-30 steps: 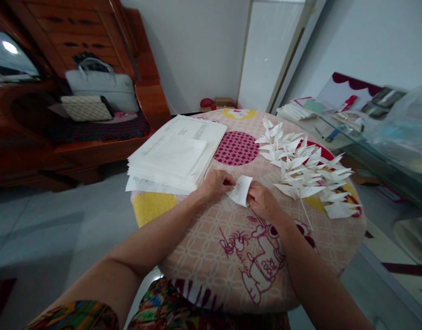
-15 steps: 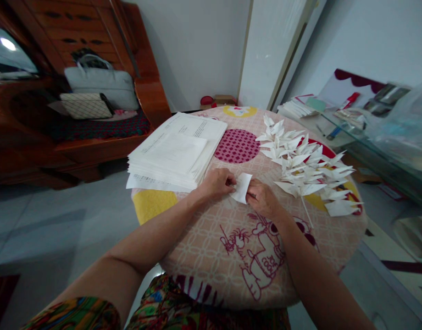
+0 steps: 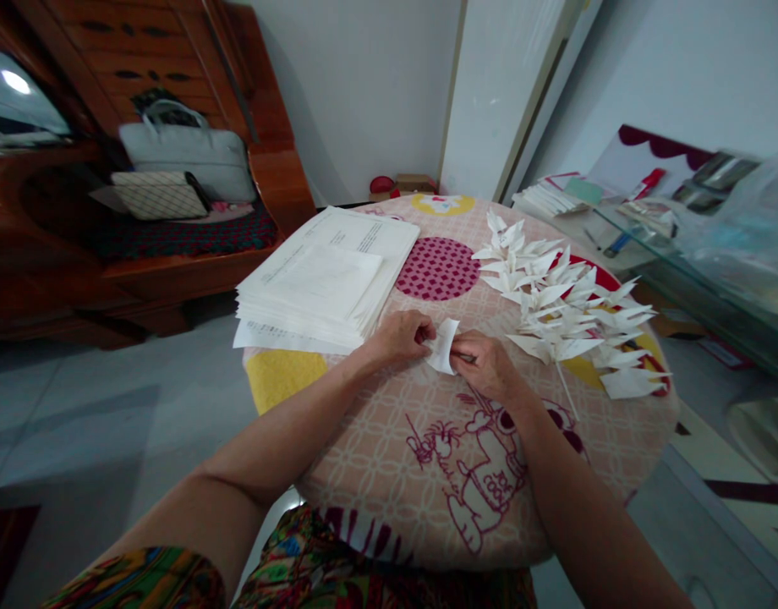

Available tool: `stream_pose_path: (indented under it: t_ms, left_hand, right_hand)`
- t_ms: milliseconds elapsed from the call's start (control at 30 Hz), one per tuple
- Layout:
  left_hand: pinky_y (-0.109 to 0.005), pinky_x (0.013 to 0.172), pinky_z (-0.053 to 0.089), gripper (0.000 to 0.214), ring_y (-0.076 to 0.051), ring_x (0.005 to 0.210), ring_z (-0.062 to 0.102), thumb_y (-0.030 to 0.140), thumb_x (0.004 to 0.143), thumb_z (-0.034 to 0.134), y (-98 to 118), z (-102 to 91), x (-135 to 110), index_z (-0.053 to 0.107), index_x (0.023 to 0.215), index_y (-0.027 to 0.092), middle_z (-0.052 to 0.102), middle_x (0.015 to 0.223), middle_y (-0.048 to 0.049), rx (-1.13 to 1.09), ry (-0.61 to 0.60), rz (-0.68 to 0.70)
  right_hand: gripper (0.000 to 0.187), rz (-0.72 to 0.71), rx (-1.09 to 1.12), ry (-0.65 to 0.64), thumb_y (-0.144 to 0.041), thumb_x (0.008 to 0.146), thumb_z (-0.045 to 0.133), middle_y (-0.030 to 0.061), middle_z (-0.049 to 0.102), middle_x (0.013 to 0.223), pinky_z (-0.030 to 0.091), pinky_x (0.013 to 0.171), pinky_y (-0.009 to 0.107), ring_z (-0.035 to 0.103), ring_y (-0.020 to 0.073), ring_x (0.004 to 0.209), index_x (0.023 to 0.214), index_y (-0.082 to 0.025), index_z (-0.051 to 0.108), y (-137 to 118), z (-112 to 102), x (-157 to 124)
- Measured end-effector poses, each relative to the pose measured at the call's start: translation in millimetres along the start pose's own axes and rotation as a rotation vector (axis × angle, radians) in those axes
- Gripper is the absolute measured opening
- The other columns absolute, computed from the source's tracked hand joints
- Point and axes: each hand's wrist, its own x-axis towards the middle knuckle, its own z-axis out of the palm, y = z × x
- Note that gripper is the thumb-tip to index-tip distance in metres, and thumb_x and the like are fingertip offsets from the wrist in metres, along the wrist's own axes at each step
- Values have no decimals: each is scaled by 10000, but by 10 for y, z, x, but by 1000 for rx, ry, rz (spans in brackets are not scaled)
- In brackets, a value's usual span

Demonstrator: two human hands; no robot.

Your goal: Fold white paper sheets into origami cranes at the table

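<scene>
Between my hands, just above the tablecloth, is a small folded piece of white paper (image 3: 444, 345). My left hand (image 3: 404, 336) pinches its left edge with bent fingers. On the other side my right hand (image 3: 484, 362) is closed on the right edge, where the paper bends up; its fingertips are partly hidden. To the right of my hands lie several folded paper cranes (image 3: 557, 292), bunched close together and overlapping. A thick stack of paper sheets (image 3: 325, 275), the upper ones printed, lies left of my hands, with a smaller blank sheet on top.
The round table has a patterned pink cloth (image 3: 364, 457). A glass shelf (image 3: 712, 296) with a plastic bag and other items stands at the right. At the left is a wooden bench (image 3: 173, 275) holding a grey bag (image 3: 192, 156) and a checked pouch (image 3: 154, 194).
The paper piece looks narrower and more curved, its right edge pressed inward. My right hand has shifted slightly left; my left hand stays almost in place.
</scene>
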Motion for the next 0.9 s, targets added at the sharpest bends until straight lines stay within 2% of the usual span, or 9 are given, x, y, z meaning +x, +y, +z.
stream_pose_path:
  t_ms: [200, 367, 467, 567, 633, 700, 800, 900]
  left_hand:
    - [-255, 625, 406, 308, -144, 672, 575, 245, 598, 776, 38, -20, -29, 713, 882, 145, 672, 765, -8, 48, -11, -39]
    - [-258, 594, 362, 352, -137, 626, 554, 221, 607, 779, 85, -38, -60, 703, 941, 141, 652, 697, 14, 30, -14, -93]
    - [-242, 578, 364, 397, -120, 596, 541, 175, 602, 773, 42, -3, -41, 700, 991, 135, 615, 649, 38, -108, 1, -98]
    - [-225, 569, 388, 455, -101, 578, 534, 132, 586, 765, -18, 49, 1, 687, 1034, 120, 589, 648, 53, -306, 41, -113]
    - [-222, 580, 419, 463, -91, 587, 551, 114, 586, 752, -39, 68, 26, 679, 1043, 113, 607, 705, 42, -459, 87, -123]
    - [-227, 614, 456, 488, -92, 628, 586, 113, 590, 751, -37, 59, 37, 668, 1071, 109, 640, 787, 17, -633, 136, -120]
    - [-233, 659, 483, 501, -102, 689, 619, 141, 614, 763, 5, 10, 22, 662, 1104, 112, 670, 831, -11, -869, 166, -93]
    - [-227, 650, 479, 477, -101, 687, 621, 174, 639, 773, 69, -29, -10, 672, 1102, 120, 674, 812, -14, -960, 154, -65]
  right_hand:
    - [276, 20, -17, 18, -42, 736, 634, 56, 778, 906, 542, 836, 353, 703, 238, 911, 860, -223, 802, 11, 0, -2]
    - [286, 83, 1, 35, -57, 724, 656, 51, 786, 988, 553, 883, 370, 711, 251, 987, 877, -246, 806, -9, 9, -1]
    - [275, 125, 40, 63, -85, 724, 659, 50, 785, 1029, 556, 900, 374, 714, 259, 1017, 890, -246, 808, -24, 9, -5]
    - [236, 207, 42, 101, -115, 728, 642, 56, 794, 954, 576, 821, 354, 736, 256, 907, 854, -226, 808, -5, -6, -14]
    - [236, 255, 32, 180, -145, 746, 627, 59, 795, 941, 579, 796, 348, 737, 251, 869, 885, -216, 804, 34, -22, -22]
    - [255, 276, 48, 319, -206, 775, 637, 71, 788, 1014, 573, 846, 365, 728, 255, 930, 978, -208, 791, 86, -36, -30]
    - [328, 339, 216, 511, -367, 845, 644, 98, 771, 1087, 558, 917, 396, 716, 254, 1003, 1098, -187, 752, 146, -42, -37]
    - [437, 434, 469, 522, -535, 908, 568, 95, 774, 1048, 570, 881, 392, 726, 239, 956, 1111, -187, 736, 126, -38, -30]
